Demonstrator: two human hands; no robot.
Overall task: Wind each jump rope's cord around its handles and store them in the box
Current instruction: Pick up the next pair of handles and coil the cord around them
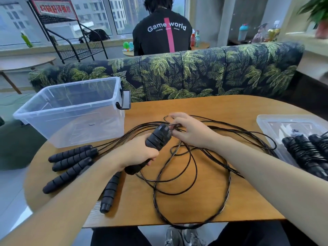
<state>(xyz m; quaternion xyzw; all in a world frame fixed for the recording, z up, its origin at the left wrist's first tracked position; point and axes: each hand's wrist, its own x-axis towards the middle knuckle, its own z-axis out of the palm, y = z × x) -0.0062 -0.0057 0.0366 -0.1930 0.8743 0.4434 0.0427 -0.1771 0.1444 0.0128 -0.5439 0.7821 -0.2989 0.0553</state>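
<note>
A: Head view. Report the hands.
B: Left hand [137,153] grips a pair of black handles [156,139], fingers curled round them, above the wooden table [221,110]. Right hand [188,129] pinches the black cord [191,167] at the handle tips.
A: The remaining items?
B: Clear box [71,110] stands at far left. Four loose handles [71,162] lie just in front of it. Wound ropes [307,150] rest on the clear lid [269,121] at right.
</note>
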